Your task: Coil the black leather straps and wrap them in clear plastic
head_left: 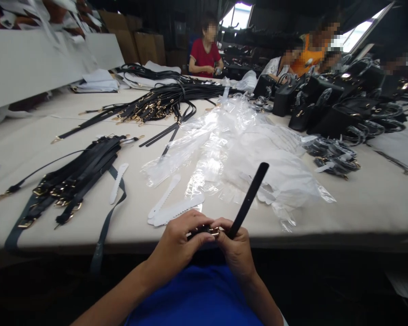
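Observation:
Both hands meet at the table's front edge around a black strap point(250, 197) with a gold buckle point(214, 231). My left hand point(182, 235) pinches the dark part on the buckle's left side between thumb and fingers. Fingers of my right hand point(234, 246) are closed on the strap just right of the buckle, and the strap's flat end sticks up and to the right above that hand. The buckle shows between the fingertips of the two hands. White notched strips point(177, 212) lie on the table just beyond my left hand.
Clear plastic bags point(258, 149) spread over the middle of the table point(149, 156). Bundled black straps point(85, 176) lie at left, more straps point(163, 99) behind. Black handbags point(343, 108) pile up at right. A person in red point(206, 56) and other people are at the far side.

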A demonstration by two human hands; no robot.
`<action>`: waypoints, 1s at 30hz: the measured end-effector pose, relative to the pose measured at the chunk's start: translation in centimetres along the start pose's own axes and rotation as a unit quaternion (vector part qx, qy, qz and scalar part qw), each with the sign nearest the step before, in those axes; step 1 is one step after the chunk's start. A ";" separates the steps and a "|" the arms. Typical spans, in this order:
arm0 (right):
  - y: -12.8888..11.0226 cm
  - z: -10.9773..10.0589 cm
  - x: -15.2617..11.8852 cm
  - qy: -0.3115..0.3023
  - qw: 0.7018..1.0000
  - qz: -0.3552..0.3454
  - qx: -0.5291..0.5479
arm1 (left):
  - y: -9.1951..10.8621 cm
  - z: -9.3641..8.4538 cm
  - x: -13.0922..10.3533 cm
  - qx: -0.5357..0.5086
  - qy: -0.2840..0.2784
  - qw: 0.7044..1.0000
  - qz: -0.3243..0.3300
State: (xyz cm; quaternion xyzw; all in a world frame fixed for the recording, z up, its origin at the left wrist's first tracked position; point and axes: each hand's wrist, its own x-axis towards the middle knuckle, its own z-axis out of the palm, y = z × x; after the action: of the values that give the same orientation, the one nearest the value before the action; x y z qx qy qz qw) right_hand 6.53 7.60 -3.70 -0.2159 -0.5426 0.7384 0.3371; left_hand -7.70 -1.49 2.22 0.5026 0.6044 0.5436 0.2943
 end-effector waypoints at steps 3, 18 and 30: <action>-0.4 -0.7 -0.7 -0.004 0.999 0.038 -0.032 | -1.2 -0.1 -0.5 -0.016 0.023 0.999 -0.043; 0.8 -0.9 -3.3 -0.149 0.974 0.162 0.056 | -3.6 -2.3 -0.9 -0.250 0.213 0.936 -0.126; 1.3 -1.1 -3.4 -0.133 0.968 0.198 0.076 | -3.6 -2.4 -0.8 -0.349 0.224 0.897 -0.152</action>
State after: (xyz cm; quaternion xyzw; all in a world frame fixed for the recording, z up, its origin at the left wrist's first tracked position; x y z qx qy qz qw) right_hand 9.29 5.59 -5.40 -0.1926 -0.4713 0.8516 0.1244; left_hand -10.64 -2.77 -0.79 0.1342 0.4950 0.7665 0.3867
